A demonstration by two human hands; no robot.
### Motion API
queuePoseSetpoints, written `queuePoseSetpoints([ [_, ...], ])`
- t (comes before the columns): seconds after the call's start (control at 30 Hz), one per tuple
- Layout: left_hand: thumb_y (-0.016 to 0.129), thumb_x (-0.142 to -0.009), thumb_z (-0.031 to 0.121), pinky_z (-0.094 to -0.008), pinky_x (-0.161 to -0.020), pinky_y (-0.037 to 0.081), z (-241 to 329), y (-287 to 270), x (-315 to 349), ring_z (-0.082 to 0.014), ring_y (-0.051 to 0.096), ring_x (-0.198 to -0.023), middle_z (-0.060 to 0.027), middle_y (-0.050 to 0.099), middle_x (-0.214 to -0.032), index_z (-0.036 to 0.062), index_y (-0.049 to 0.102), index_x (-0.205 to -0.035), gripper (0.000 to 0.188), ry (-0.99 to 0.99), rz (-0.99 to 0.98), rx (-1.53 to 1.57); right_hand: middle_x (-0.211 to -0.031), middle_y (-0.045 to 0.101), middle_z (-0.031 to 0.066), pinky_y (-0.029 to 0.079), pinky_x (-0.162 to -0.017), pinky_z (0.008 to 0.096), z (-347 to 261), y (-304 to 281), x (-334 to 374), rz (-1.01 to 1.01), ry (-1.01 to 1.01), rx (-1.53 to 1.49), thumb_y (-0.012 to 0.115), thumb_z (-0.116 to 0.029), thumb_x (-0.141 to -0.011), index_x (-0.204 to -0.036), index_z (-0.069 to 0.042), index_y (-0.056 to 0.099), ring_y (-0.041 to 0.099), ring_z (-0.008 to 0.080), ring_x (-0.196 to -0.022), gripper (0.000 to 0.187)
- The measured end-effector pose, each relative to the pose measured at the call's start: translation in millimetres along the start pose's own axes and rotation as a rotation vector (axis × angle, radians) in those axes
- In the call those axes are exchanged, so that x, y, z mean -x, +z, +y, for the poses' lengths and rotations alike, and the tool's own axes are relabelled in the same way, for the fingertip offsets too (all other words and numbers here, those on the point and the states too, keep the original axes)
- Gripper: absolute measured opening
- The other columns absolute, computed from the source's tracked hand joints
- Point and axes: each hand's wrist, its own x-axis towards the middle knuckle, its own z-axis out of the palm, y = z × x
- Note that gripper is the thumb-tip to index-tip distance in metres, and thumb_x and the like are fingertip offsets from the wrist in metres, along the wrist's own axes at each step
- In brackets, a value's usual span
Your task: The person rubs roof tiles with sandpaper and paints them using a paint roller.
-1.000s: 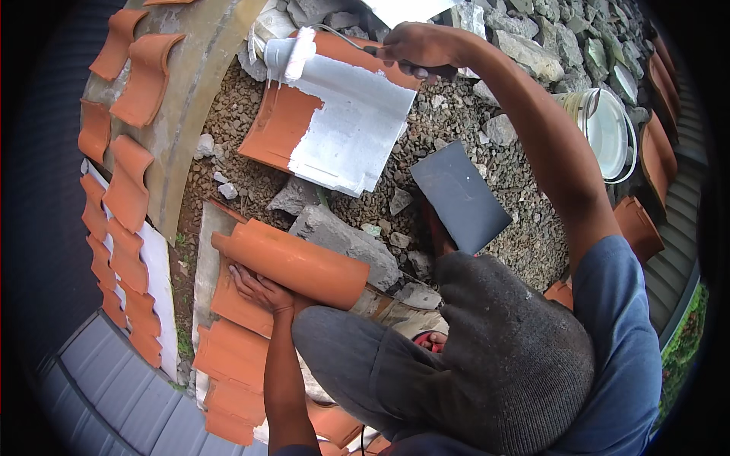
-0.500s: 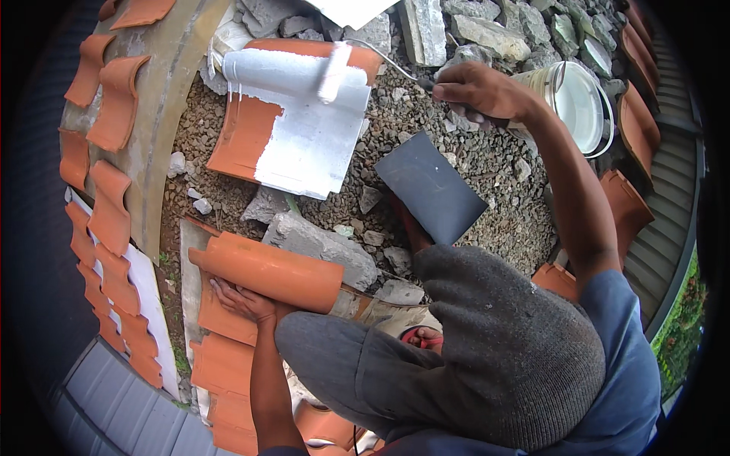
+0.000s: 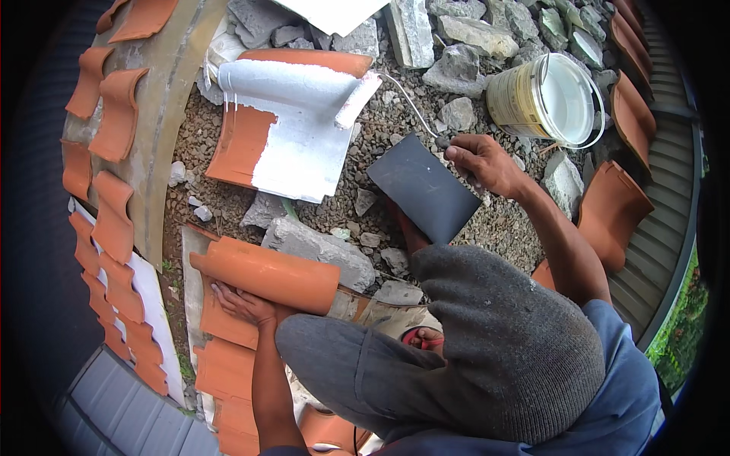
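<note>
My right hand (image 3: 490,163) is closed around the dark handle of a paint roller (image 3: 357,99), whose bent wire frame runs up and left to the white sleeve. The sleeve lies at the right edge of a curved roof tile (image 3: 304,137), mostly coated in white paint, with bare orange at its lower left and along its top edge. Lower left, my left hand (image 3: 243,303) rests with fingers stretched on an orange tile, beside a long rounded one (image 3: 266,266). A dark flat sheet (image 3: 426,188) lies between my right hand and my knee.
A bucket (image 3: 541,100) of white paint stands among broken concrete pieces (image 3: 475,34) at the upper right. Gravel (image 3: 198,140) covers the ground around the painted tile. A concrete chunk (image 3: 323,251) lies behind the rounded tile. More orange tiles (image 3: 114,220) line the left side.
My right hand has drawn down and slightly right with the paint roller. The sleeve has shifted from the tile's upper part to its right edge. My left hand has stayed in place.
</note>
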Motion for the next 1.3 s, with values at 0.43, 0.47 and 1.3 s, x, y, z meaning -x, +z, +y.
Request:
queuePoseSetpoints([
  [0.43, 0.029, -0.112, 0.047, -0.0545, -0.123, 0.026, 6, -2, -3, -0.0389, 0.036, -0.149, -0.0232, 0.041, -0.159, 0.0012, 0.042, -0.155, 0.065, 0.014, 0.027, 0.003, -0.062, 0.054, 0.0026, 0.046, -0.04, 0.0315, -110, 27, -129, -0.099, -0.217, 0.108, 0.042, -0.032, -0.113, -0.097, 0.004, 0.063, 0.052, 0.0125, -0.045, 0.044],
  [0.47, 0.029, -0.112, 0.047, -0.0545, -0.123, 0.026, 3, -3, -3, -0.0389, 0.036, -0.149, -0.0232, 0.041, -0.159, 0.0012, 0.042, -0.155, 0.065, 0.017, 0.031, -0.007, -0.062, 0.055, 0.0036, 0.048, -0.039, 0.0323, -125, 27, -150, -0.118, -0.238, 0.17, 0.043, -0.031, -0.113, -0.103, 0.008, 0.064, 0.054, 0.0127, -0.046, 0.046],
  [1.3, 0.029, -0.111, 0.048, -0.055, -0.122, 0.026, 12, -6, -5, -0.0407, 0.035, -0.149, -0.0257, 0.04, -0.158, -0.0024, 0.042, -0.155, 0.068, 0.011, 0.005, -0.01, -0.101, 0.072, 0.0179, 0.058, -0.08, 0.0448, -130, 33, -136, 0.428, -0.678, 0.462, 0.069, -0.005, -0.092, -0.111, -0.001, 0.072, 0.072, 0.0326, -0.087, 0.02],
])
